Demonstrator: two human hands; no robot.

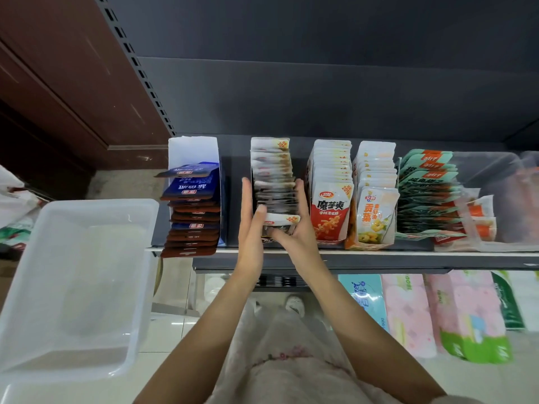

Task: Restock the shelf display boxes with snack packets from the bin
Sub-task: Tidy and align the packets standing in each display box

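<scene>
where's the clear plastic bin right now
In the head view the clear plastic bin sits at lower left, beside the shelf's left end, just left of the display box of blue and brown packets.

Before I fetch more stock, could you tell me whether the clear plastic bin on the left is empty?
Empty, as far as shown: the clear bin shows only its bare translucent bottom, no packets inside.

A shop: a dark metal shelf [379, 256] carries rows of snack packets [331, 193], with probably tissue packs [408, 313] below.
</scene>
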